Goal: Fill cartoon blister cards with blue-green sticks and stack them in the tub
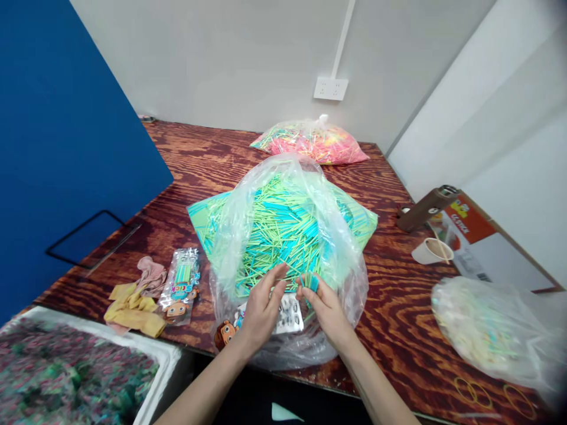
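Note:
A large clear plastic bag (349, 254) lies open in front of me, full of thin green and blue sticks (283, 218). My right hand (328, 310) is closed at the bag's near side, pinching a small bundle of these sticks (312, 283) upright between thumb and fingers. Just left of it, my left hand (261, 307) is over the near edge of the pile with its fingers apart, and no stick shows in it. Below the hands lie a white printed sheet (290, 316) and a printed cartoon face (227, 334), partly hidden by my left arm.
A filled small packet (181, 280) and yellow gloves (135, 310) lie left. Behind is a tied bag of pink sticks (316, 144). Right are a brown flask (423, 209), a paper cup (429, 252), a plastic bag (478, 324) and rubber bands (473, 392). A white-rimmed box (166, 360) stands front left.

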`<action>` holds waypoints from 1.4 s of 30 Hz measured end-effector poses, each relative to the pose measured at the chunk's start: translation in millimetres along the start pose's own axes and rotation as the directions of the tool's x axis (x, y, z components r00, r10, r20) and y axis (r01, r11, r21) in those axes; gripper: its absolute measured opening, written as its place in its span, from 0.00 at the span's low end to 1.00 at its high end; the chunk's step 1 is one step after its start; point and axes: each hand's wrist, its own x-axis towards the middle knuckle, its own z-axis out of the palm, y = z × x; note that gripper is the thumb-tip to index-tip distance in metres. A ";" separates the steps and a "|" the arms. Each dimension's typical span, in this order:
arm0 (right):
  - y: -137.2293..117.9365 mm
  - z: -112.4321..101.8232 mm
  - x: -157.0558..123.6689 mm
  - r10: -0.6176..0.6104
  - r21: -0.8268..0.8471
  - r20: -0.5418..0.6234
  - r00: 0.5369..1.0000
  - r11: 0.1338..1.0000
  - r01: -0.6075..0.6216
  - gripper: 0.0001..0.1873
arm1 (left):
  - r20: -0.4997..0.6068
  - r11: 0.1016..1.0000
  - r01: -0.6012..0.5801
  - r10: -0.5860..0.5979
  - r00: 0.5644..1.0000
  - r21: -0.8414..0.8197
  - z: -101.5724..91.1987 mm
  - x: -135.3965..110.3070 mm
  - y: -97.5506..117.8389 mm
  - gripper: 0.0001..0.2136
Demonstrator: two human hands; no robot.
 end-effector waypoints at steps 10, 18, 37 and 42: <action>51.9 9.9 -16.3 -0.122 -0.199 -0.086 0.989 0.975 0.103 0.12 | 0.381 0.744 -0.472 0.309 0.871 0.474 11.7 -27.2 -4.5 0.30; 44.8 7.9 -18.8 -0.137 -0.266 -0.062 0.989 0.957 0.116 0.09 | 0.013 0.612 -0.070 0.097 0.995 0.788 -40.1 -36.8 -32.7 0.12; 42.5 8.9 -20.3 -0.106 -0.249 -0.076 0.991 0.965 0.084 0.09 | 0.024 0.827 -0.102 0.106 0.994 0.553 -49.7 -17.3 -25.6 0.09; 43.0 8.6 -20.3 -0.123 -0.255 -0.075 0.990 0.962 0.100 0.09 | -0.112 0.877 -0.086 0.156 0.981 0.472 -58.5 -18.7 -19.1 0.06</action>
